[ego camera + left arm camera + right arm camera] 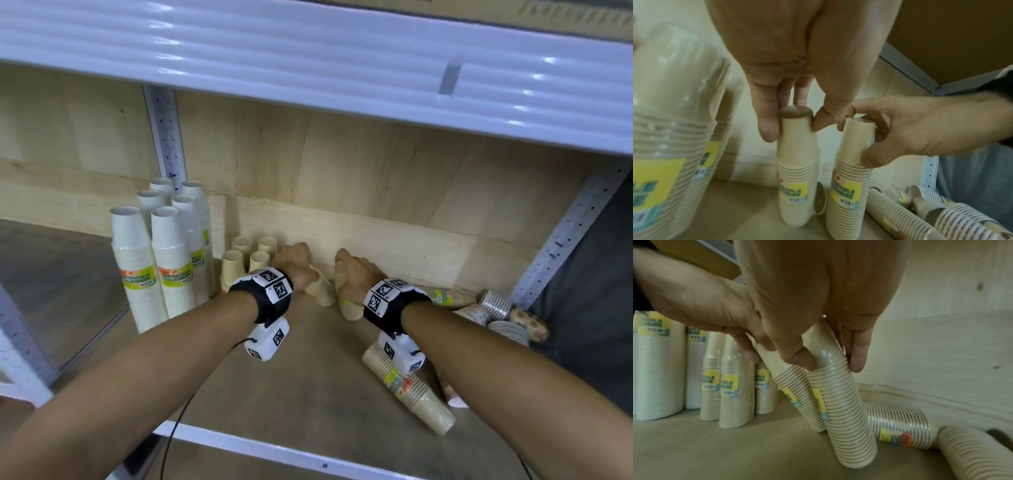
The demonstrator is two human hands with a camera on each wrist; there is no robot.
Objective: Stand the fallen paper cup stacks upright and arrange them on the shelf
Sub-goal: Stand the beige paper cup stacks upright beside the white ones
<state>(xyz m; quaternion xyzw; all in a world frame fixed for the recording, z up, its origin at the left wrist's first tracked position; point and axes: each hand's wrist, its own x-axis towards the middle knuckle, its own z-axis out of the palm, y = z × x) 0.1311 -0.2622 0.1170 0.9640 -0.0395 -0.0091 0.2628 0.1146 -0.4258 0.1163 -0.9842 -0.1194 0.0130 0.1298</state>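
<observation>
Gripping beige cup stacks (795, 170), both hands

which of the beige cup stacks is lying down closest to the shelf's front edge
The beige stack with the yellow label, lying on its side under the right forearm. The other beige stacks stand further back beside the white stacks or are held in the hands.

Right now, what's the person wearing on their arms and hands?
Both forearms are bare, no sleeves or gloves. Each wrist carries a black band topped with white blocks printed with black square markers. A white camera unit hangs beneath each wrist, also marked, and a thin black cable trails from the left one.
</observation>
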